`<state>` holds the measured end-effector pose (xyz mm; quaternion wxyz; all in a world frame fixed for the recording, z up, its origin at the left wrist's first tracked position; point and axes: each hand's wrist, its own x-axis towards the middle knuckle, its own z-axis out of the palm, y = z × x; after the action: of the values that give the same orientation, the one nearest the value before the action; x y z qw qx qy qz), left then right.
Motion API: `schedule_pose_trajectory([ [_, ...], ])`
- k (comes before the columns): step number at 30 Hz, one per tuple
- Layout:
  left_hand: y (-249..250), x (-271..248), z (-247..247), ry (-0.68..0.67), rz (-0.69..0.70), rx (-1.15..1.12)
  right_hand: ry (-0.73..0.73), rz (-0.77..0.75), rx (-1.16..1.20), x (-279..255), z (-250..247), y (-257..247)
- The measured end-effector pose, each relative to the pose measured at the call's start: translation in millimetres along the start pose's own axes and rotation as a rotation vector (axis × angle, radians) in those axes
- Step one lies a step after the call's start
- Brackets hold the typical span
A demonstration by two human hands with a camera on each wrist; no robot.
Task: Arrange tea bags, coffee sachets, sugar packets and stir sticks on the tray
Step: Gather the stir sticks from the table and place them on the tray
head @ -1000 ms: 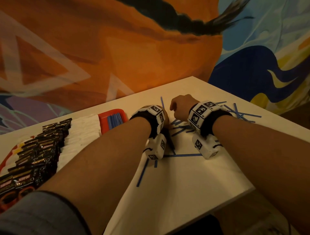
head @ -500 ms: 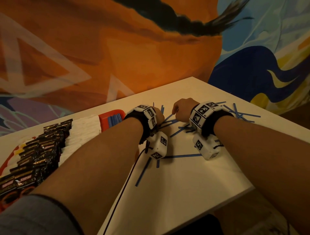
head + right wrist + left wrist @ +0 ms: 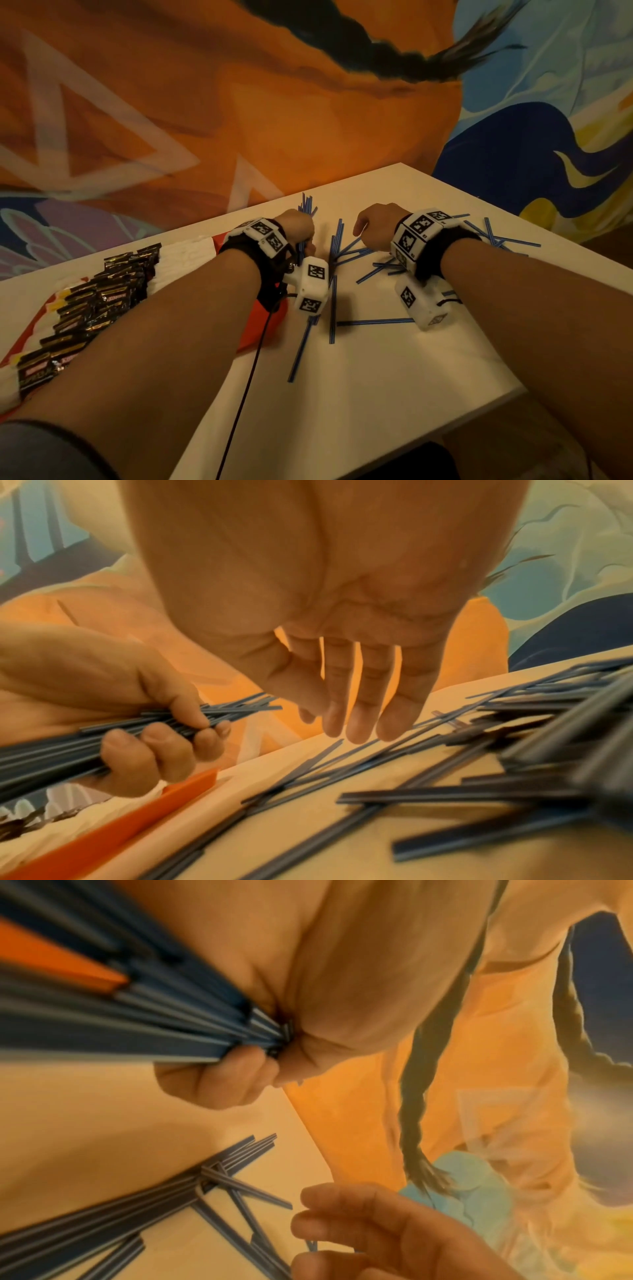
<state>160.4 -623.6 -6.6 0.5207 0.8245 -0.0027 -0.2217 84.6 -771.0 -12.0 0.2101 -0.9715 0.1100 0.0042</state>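
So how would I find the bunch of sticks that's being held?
Start at the red tray on the white table. Just past its far end, the left hand grips a bundle of blue stir sticks. Unlike the loose sticks scattered flat, these are bunched together.

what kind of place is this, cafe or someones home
Hard to say; it looks more like a staged work space than a café. A plain white table stands against a painted mural wall, with a red tray of sachets and loose stir sticks. No counter or kitchen shows.
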Motion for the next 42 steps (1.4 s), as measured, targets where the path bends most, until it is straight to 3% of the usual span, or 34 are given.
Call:
schedule_pose_trajectory([
  [3, 0.7, -6.0, -8.1, -0.021, 0.004, -0.199, -0.009, -0.016, 0.032, 3.7, -2.2, -8.2],
  [7, 1.4, -11.6, -19.9, -0.065, 0.049, -0.377, 0.039, -0.004, 0.253, 11.9, -8.0, -25.7],
  [15, -3.1, -46.8, -34.5, -0.175, 0.192, -0.474, 0.169, 0.001, 0.785, 25.9, -39.5, -84.8],
  [21, -7.5, -69.1, -43.6, -0.257, 0.238, -0.484, 0.172, -0.142, 0.816, 28.6, -45.5, -125.8],
  [28, -12.5, -78.3, -66.2, -0.249, 0.279, -0.53, 0.214, -0.294, 0.605, 16.7, -40.8, -158.8],
  [30, -14.4, -79.0, -70.9, -0.203, 0.334, -0.51, 0.202, -0.335, 0.639, 16.6, -39.3, -166.9],
  [33, -13.4, -81.1, -85.4, -0.132, 0.416, -0.556, 0.172, -0.394, 0.887, 13.9, -35.7, -178.4],
  [36, -5.9, -84.8, -115.2, -0.048, 0.541, -0.7, -0.035, -0.379, 1.165, 2.7, -21.5, -178.7],
  [40, 2.5, -88.0, -157.1, 0.057, 0.685, -0.838, -0.554, -0.342, 1.036, -12.4, 8.7, -178.3],
  [42, 4.0, -88.1, -167.9, 0.087, 0.74, -0.873, -0.684, -0.341, 0.992, -19.4, 20.0, -189.5],
])
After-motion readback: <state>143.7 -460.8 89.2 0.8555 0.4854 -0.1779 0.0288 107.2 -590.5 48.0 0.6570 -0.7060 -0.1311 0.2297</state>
